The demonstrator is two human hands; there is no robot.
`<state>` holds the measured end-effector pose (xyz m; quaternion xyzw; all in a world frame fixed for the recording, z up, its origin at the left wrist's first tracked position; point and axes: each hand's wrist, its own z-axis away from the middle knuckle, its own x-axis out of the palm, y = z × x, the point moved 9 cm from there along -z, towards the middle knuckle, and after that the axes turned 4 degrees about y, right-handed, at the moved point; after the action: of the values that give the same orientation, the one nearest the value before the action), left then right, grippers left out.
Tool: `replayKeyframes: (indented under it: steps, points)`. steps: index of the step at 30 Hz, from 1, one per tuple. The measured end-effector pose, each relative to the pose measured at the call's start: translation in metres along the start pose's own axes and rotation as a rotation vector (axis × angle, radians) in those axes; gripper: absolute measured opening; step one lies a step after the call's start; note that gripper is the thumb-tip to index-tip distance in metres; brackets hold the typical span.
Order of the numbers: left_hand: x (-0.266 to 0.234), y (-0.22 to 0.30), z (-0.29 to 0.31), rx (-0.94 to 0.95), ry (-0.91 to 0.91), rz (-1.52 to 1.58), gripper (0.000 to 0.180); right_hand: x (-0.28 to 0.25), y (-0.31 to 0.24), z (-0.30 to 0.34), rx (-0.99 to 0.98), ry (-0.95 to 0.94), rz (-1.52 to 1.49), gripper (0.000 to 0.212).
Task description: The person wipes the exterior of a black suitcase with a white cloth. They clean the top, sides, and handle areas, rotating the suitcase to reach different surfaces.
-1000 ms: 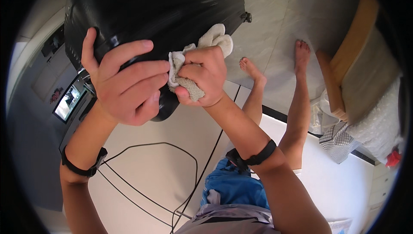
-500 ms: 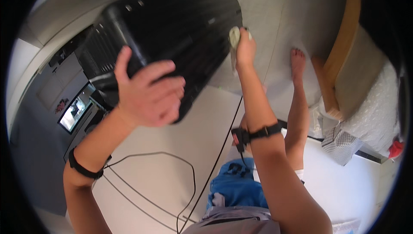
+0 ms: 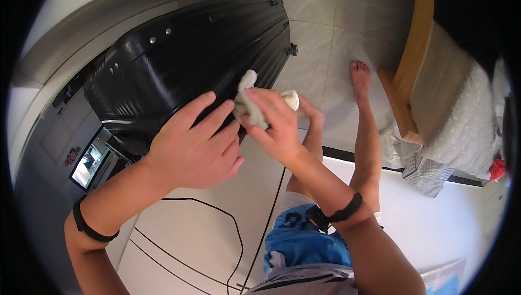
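A large black ribbed suitcase (image 3: pixel 201 51) fills the upper left, lying at a slant, with a small wheel (image 3: pixel 293 50) at its right end. My right hand (image 3: pixel 275 124) is closed on a crumpled white cloth (image 3: pixel 248 80), which lies against the suitcase's near side. Another part of the cloth sticks out past my knuckles. Just left of it, my left hand (image 3: pixel 195 148) has its fingers stretched out, overlapping the suitcase's near edge. Whether its fingertips press on the shell I cannot tell.
Black cables (image 3: pixel 237 230) loop over the pale floor below my hands. My bare foot (image 3: pixel 360 75) stands on grey tiles. To the right are a wooden-framed seat (image 3: pixel 415 51) and a checked cloth (image 3: pixel 429 175). A lit screen (image 3: pixel 87 166) shows at the far left.
My right hand has brought the cloth from the suitcase's right end leftward and nearer, beside my left hand. My left hand has shifted slightly right and down. The suitcase's wheel now shows.
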<state>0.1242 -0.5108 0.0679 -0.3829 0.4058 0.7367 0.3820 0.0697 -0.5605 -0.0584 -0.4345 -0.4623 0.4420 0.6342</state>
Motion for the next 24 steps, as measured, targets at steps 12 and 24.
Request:
replayKeyframes:
  steps: [12,24]
  points:
    - [-0.013,-0.011,0.002,0.107,0.135,0.072,0.019,0.017,0.128,-0.032,-0.018,0.166,0.022,0.051]
    - [-0.005,-0.011,0.011,0.2,-0.032,0.082,0.037,-0.037,0.385,-0.053,0.66,0.218,0.209,0.056]
